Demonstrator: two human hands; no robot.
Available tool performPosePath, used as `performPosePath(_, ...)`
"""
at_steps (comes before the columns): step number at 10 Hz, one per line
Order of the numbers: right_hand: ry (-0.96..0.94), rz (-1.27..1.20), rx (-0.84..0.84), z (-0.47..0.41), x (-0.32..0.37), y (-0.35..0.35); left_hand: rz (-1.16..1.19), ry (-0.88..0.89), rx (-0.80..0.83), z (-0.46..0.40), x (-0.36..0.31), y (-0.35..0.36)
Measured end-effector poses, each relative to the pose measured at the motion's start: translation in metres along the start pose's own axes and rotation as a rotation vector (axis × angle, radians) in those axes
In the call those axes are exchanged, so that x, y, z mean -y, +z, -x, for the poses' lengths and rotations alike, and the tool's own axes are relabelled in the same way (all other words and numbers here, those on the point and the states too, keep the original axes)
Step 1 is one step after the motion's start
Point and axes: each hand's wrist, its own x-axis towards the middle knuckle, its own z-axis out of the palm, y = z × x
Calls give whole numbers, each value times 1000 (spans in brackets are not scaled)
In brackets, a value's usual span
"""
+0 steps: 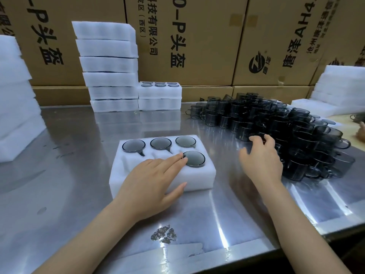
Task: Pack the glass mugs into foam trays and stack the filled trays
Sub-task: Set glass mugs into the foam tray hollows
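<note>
A white foam tray lies on the steel table in front of me. Several smoky glass mugs sit upside down in its pockets: three along the far row and one at the near right. My left hand rests flat on the tray's near side, its straight fingertips touching that near-right mug. My right hand reaches over the near edge of a big pile of dark glass mugs at the right, with its fingers curled on a mug there.
A tall stack of foam trays stands at the back, with a low stack of two filled trays beside it. More foam is piled at the far left and far right. Cardboard boxes wall the back. Another person's hand shows at the right edge.
</note>
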Motion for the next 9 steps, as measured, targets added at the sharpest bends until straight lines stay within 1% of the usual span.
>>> performPosePath(2,125,138,138,-8,-8,6,-13,-1,-12,0,0,1)
performPosePath(4,31,109,87,-5,-6,8,-10,11,-35,0,2,1)
performPosePath(6,-94,3,21,5,1,9,9,5,-21,0,2,1)
performPosePath(7,-154,28,14,10,8,11,27,6,-21,0,2,1)
performPosePath(8,-226,119,31,13,10,13,55,18,-51,0,3,2)
performPosePath(9,-284,166,58,13,7,16,154,45,-143,1,6,2)
